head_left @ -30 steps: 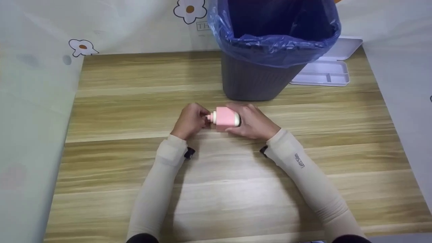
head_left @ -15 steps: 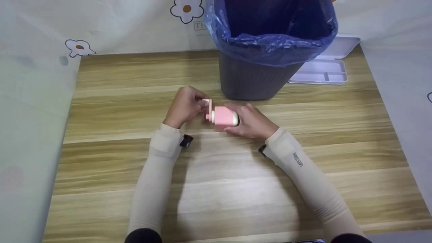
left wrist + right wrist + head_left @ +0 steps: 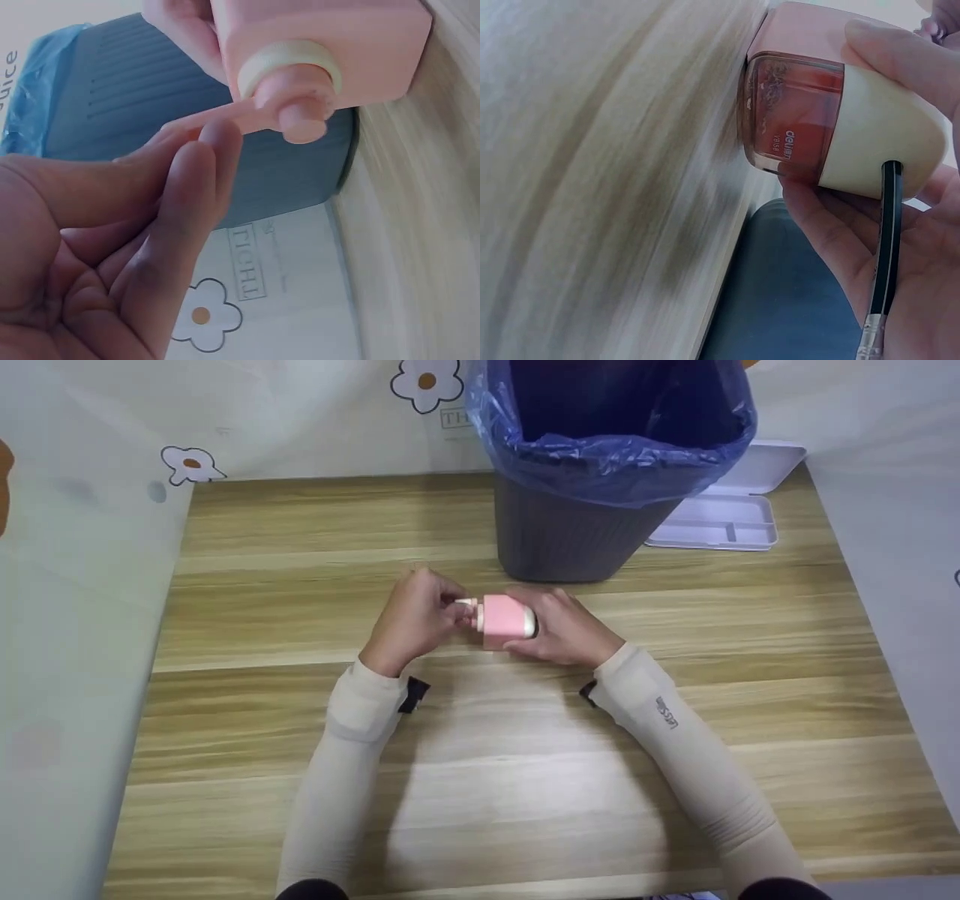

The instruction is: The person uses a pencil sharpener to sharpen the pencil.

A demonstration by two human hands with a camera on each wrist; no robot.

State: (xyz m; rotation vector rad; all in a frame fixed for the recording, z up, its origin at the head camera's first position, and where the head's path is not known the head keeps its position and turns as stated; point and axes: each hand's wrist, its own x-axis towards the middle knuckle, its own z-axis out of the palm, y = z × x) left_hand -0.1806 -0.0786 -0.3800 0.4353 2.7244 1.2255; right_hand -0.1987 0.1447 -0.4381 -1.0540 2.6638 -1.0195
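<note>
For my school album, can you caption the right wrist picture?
Right grip holding a pink-and-cream sharpener, a black pencil poking into its cream end.

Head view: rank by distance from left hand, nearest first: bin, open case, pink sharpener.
1. Pink sharpener: just right of the left hand, which pinches its crank.
2. Bin: beyond the sharpener, ahead and to the right.
3. Open case: farthest right, partly hidden by the bin.
</note>
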